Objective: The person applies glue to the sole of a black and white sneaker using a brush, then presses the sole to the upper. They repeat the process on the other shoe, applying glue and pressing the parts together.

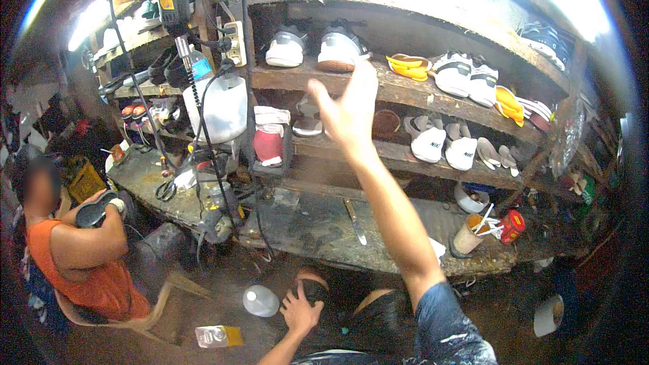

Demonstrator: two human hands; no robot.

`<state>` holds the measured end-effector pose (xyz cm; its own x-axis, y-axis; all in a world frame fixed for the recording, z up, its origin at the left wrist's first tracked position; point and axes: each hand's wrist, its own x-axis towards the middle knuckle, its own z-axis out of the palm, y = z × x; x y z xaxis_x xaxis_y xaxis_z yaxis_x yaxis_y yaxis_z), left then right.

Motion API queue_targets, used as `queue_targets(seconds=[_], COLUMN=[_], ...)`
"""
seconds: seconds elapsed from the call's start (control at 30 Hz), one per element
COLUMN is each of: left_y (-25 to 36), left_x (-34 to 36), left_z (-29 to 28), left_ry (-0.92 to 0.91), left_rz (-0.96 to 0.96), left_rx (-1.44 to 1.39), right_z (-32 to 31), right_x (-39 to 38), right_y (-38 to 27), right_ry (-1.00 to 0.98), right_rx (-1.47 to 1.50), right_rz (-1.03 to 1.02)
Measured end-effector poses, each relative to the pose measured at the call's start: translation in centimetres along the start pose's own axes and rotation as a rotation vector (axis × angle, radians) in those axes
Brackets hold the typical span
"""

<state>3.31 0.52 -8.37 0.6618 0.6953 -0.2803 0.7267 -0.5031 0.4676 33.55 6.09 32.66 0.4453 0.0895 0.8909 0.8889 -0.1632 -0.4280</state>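
Note:
My right hand [348, 111] is raised at the shelves with its thumb spread wide from the fingers, and nothing shows in it. Its fingertips overlap the lower edge of a white shoe with a brown sole [338, 47] on the upper shelf; whether they touch cannot be made out. Another white shoe [285, 47] stands left of that one. Low in front of me, my left hand [301, 311] lies with fingers spread on my dark-clad leg, by the knee. Beside it is a whitish translucent plastic container [260, 301].
A workbench [297, 220] under the shelves carries a knife [355, 222], a cup of sticks [470, 236] and a red can [512, 225]. Cables and a power tool [172, 3] hang at upper left. A seated person in orange [94, 257] holds a dark shoe part.

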Motion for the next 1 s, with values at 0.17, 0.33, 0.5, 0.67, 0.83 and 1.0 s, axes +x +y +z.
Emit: queue_targets(seconds=[0.17, 0.33, 0.5, 0.67, 0.83, 1.0], left_y=[-1.3, -4.0, -5.1, -4.3, -4.2, -3.5], left_x=[0.4, 1.4, 1.7, 1.9, 1.4, 0.9], left_z=[-0.1, 0.7, 1.7, 2.2, 1.3, 0.9], left_ry=[0.152, 0.576, 0.488, 0.485, 0.458, 0.332], left_rz=[0.026, 0.416, 0.313, 0.299, 0.38, 0.085], left_rx=[-0.077, -0.404, -0.445, -0.601, -0.566, -0.744], right_z=[6.3, 5.9, -4.1, -14.5, -20.5, -22.5], right_x=[7.1, 7.2, 1.4, -9.1, -18.1, -27.1], right_y=[3.4, 2.3, -0.6, -1.3, -0.8, -0.8], right_ry=[-0.026, 0.098, 0.195, 0.239, 0.331, 0.211], right_rx=[-0.399, -0.567, 0.006, 1.114, 1.305, 1.223], right_rz=[0.189, 0.267, 0.247, 0.448, 1.096, 1.225])
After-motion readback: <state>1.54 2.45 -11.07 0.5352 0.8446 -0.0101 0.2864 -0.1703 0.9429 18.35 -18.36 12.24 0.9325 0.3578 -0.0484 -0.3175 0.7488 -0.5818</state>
